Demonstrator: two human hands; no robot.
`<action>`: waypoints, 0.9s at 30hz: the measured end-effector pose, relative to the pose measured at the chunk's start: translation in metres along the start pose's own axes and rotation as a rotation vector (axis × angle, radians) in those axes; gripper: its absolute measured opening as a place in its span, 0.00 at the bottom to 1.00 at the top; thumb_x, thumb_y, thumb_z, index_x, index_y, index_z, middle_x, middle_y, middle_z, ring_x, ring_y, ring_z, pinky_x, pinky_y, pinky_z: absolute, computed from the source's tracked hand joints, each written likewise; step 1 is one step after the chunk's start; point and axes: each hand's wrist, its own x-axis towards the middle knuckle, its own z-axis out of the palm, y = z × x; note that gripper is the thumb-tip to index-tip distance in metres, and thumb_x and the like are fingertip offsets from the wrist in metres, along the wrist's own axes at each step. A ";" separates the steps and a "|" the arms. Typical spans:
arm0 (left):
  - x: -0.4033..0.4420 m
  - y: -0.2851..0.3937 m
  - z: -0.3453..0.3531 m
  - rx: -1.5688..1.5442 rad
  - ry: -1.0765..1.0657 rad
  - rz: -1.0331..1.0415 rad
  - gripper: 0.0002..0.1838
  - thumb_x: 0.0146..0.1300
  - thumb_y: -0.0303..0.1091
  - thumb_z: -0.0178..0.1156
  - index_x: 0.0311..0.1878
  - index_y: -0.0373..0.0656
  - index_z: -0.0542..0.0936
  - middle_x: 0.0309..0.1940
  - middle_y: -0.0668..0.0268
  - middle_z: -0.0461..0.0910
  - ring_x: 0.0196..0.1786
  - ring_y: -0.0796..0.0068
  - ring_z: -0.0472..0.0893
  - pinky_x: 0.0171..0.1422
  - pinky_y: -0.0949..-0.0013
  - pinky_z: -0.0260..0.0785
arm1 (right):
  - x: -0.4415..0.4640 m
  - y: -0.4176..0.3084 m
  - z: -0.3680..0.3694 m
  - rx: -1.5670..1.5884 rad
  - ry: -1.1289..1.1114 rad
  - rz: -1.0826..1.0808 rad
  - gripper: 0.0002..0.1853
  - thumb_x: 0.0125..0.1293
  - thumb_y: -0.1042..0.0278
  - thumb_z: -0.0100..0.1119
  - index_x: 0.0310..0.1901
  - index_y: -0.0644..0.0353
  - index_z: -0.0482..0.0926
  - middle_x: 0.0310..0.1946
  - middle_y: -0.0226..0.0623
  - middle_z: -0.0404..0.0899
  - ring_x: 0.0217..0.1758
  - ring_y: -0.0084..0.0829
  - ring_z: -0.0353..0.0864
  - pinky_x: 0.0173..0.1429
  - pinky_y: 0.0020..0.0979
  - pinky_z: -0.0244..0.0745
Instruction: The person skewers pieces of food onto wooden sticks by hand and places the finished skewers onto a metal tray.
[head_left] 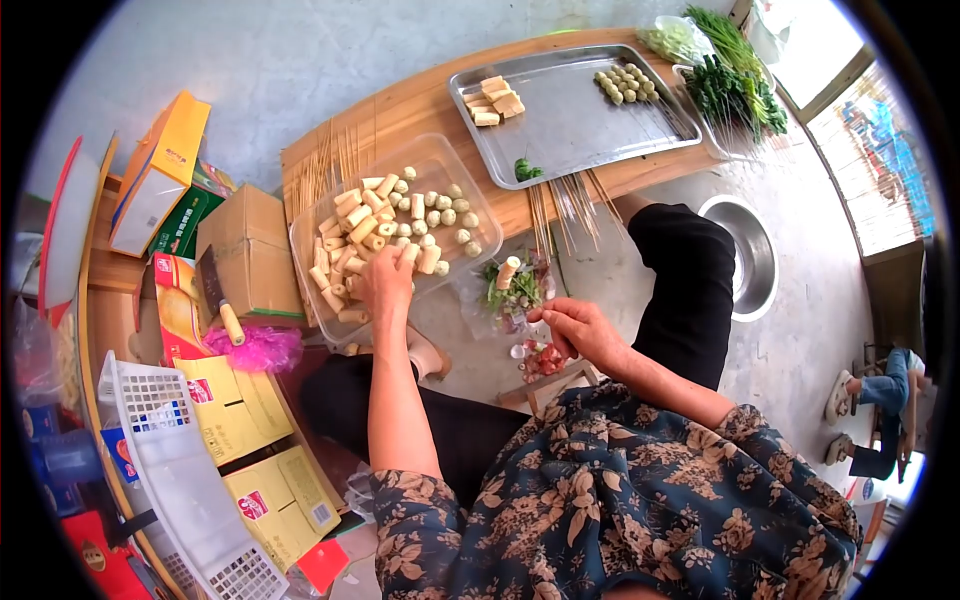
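Note:
My left hand [386, 282] reaches into a clear plastic tub [478, 192] of pale cylindrical food pieces [345, 232] and greenish balls [462, 205]. Its fingers are closed at a pale piece [409, 254] near the tub's front edge, and partly hide it. My right hand [578, 326] is pinched shut on a thin bamboo skewer, mostly hard to see. One pale piece [508, 272] sits at the skewer's far end, above bagged greens [518, 292] on the floor.
A metal tray [560, 130] with pale pieces and balls lies on the wooden table [410, 105]. Loose skewers [570, 205] stick out over its front edge. Leafy greens [735, 95] stand at right, a metal basin [765, 265] below. Boxes and a knife [232, 323] are left.

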 end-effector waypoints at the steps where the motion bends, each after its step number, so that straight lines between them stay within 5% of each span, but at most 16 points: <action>1: -0.003 0.010 -0.006 -0.047 0.028 0.010 0.12 0.57 0.42 0.62 0.36 0.43 0.82 0.33 0.58 0.83 0.38 0.58 0.81 0.45 0.60 0.70 | 0.000 -0.001 0.000 -0.001 -0.004 -0.002 0.15 0.74 0.65 0.43 0.49 0.66 0.77 0.13 0.23 0.65 0.16 0.15 0.61 0.22 0.20 0.55; 5: -0.001 0.023 -0.009 -0.416 0.053 -0.001 0.09 0.58 0.31 0.62 0.41 0.38 0.81 0.33 0.62 0.83 0.34 0.71 0.82 0.40 0.69 0.72 | 0.001 -0.007 0.003 -0.005 -0.023 -0.064 0.15 0.72 0.65 0.43 0.48 0.65 0.76 0.11 0.27 0.65 0.10 0.19 0.64 0.14 0.23 0.58; 7: -0.005 0.032 -0.013 -1.110 -0.173 -0.149 0.09 0.64 0.30 0.59 0.44 0.36 0.78 0.37 0.64 0.81 0.38 0.73 0.81 0.47 0.69 0.74 | 0.001 -0.012 0.007 -0.014 -0.034 -0.093 0.15 0.72 0.64 0.43 0.48 0.65 0.76 0.11 0.27 0.65 0.10 0.19 0.63 0.14 0.22 0.57; 10: -0.010 0.036 -0.017 -1.489 -0.355 -0.227 0.12 0.65 0.29 0.58 0.50 0.36 0.76 0.38 0.64 0.80 0.38 0.72 0.80 0.49 0.65 0.74 | -0.002 -0.023 0.015 -0.022 -0.057 -0.120 0.15 0.73 0.64 0.43 0.49 0.65 0.76 0.11 0.27 0.65 0.10 0.17 0.62 0.15 0.22 0.57; 27: -0.008 0.037 -0.018 -1.665 -0.380 -0.304 0.07 0.64 0.32 0.60 0.42 0.41 0.78 0.33 0.63 0.79 0.36 0.73 0.78 0.49 0.63 0.75 | -0.010 -0.029 0.019 0.007 -0.088 -0.139 0.14 0.72 0.65 0.44 0.47 0.65 0.77 0.11 0.25 0.64 0.11 0.16 0.61 0.16 0.21 0.57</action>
